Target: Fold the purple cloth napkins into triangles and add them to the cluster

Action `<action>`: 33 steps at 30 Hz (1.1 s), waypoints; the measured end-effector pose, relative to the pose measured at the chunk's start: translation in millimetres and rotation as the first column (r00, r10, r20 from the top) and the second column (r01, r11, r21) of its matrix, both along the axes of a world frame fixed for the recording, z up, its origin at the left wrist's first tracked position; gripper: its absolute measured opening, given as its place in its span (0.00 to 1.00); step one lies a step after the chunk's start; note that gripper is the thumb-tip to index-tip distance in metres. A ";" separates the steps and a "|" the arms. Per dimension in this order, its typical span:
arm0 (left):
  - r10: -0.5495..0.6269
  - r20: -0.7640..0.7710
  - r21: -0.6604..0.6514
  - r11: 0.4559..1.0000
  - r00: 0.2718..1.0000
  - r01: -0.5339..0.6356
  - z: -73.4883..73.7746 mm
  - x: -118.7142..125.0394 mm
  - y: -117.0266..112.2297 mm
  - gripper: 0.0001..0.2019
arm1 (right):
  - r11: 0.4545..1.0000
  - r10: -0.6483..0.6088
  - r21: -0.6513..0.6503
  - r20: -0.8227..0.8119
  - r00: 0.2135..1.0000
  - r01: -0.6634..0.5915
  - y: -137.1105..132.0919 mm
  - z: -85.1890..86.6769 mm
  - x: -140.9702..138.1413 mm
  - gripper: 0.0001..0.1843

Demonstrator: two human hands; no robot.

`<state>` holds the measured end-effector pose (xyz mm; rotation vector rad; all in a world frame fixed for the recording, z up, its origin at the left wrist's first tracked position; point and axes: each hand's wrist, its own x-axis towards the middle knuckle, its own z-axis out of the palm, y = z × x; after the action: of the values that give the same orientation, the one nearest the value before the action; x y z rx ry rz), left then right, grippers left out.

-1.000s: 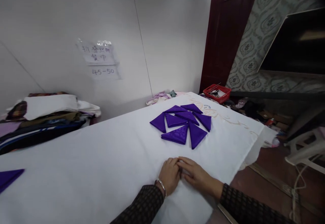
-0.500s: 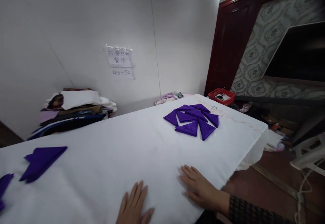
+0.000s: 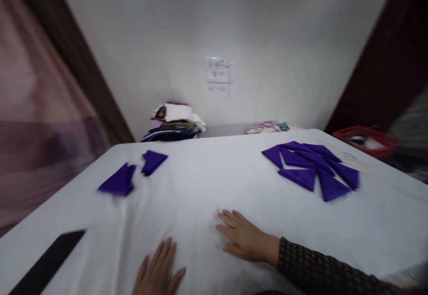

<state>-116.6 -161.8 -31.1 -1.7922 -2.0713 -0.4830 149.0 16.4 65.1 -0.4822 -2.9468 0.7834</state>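
Note:
My left hand [image 3: 156,272] lies with its fingers stretched out on the white tablecloth [image 3: 200,183] at the near edge of the view. To its right, my right hand [image 3: 242,236], in a dark patterned sleeve, rests spread on the same cloth. Neither hand holds anything. Beyond the right hand lies a cluster of several folded purple napkins [image 3: 301,179], partly overlapping. Toward the left, a folded purple napkin [image 3: 117,181] and another purple napkin [image 3: 153,162] lie apart from the cluster. The view is somewhat blurred.
A dark flat strip [image 3: 50,259] lies at the table's near left. A pile of folded cloths [image 3: 177,123] stands behind the far edge, near lilac fabric [image 3: 265,127]. A red basket [image 3: 371,141] is at the right. Paper signs [image 3: 219,76] hang on the wall; a pinkish curtain [image 3: 40,107] is left.
The view has swung left, bringing the curtain, the dark strip and both left napkins fully into sight. Both hands stay flat on the tablecloth, the right one appearing closer to the left.

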 end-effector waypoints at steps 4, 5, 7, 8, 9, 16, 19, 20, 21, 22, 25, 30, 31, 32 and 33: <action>-0.050 -0.067 -0.159 0.987 0.996 0.039 20.1 -2.0 -19.1 0.36 | 0.989 0.147 -0.008 0.002 0.989 -0.147 -11.1 -12.4 -45.7 0.34; -0.055 -0.051 -0.191 0.981 0.997 0.045 24.8 -1.4 -22.7 0.34 | 0.982 0.190 -0.018 0.011 0.982 -0.189 -15.7 -17.8 -52.2 0.35; -0.061 0.014 -0.231 0.971 0.998 0.063 34.0 -0.6 -26.5 0.29 | 0.965 0.263 -0.032 0.032 0.964 -0.262 -23.5 -29.0 -58.9 0.36; -0.051 0.058 -0.235 0.970 0.997 0.063 38.6 -1.3 -26.0 0.25 | 0.958 0.286 -0.033 0.035 0.958 -0.285 -26.0 -33.7 -59.9 0.36; -0.031 0.105 -0.226 0.973 0.994 0.055 43.4 -3.4 -23.3 0.22 | 0.956 0.294 -0.026 0.031 0.955 -0.293 -27.3 -37.3 -60.3 0.36; 0.174 0.340 -0.092 0.984 0.924 -0.151 82.7 -76.8 49.7 0.15 | 0.968 0.240 0.089 -0.071 0.968 -0.234 -17.9 -50.3 -69.8 0.31; 0.380 0.377 -0.156 0.925 0.844 -0.347 94.5 -122.2 94.5 0.14 | 0.966 0.247 0.094 -0.051 0.968 -0.242 -14.6 -63.7 -72.6 0.32; 0.409 0.384 -0.169 0.913 0.828 -0.372 96.5 -135.0 110.1 0.14 | 0.963 0.256 0.099 -0.051 0.965 -0.250 -13.6 -68.4 -72.6 0.32; 0.428 0.391 -0.181 0.904 0.815 -0.388 97.4 -146.3 125.9 0.15 | 0.959 0.268 0.110 -0.058 0.962 -0.261 -12.5 -73.0 -72.4 0.33; 0.444 0.398 -0.189 0.896 0.803 -0.401 97.2 -156.0 141.9 0.16 | 0.954 0.283 0.127 -0.070 0.957 -0.272 -11.3 -77.5 -72.2 0.33; 0.501 0.413 -0.208 0.865 0.760 -0.457 92.0 -176.8 186.8 0.23 | 0.928 0.333 0.223 -0.134 0.933 -0.299 -7.2 -91.6 -72.4 0.34; 0.602 0.426 -0.259 0.796 0.675 -0.546 83.8 -199.9 229.6 0.28 | 0.888 0.344 0.397 -0.239 0.908 -0.232 -3.5 -122.2 -76.2 0.34; 0.613 0.427 -0.268 0.788 0.665 -0.554 84.5 -203.5 232.5 0.25 | 0.885 0.343 0.409 -0.248 0.906 -0.223 -3.3 -127.9 -76.9 0.33; 0.617 0.427 -0.272 0.785 0.661 -0.557 86.1 -206.0 234.2 0.21 | 0.885 0.342 0.411 -0.254 0.905 -0.219 -3.2 -132.9 -77.4 0.33; 0.615 0.426 -0.268 0.787 0.664 -0.556 88.5 -206.9 235.1 0.19 | 0.888 0.339 0.405 -0.259 0.904 -0.218 -3.1 -136.9 -77.7 0.33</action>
<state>-323.5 73.3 57.5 -0.9719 -2.9185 -0.6835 71.4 13.3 -71.8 0.1010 -2.7768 0.2678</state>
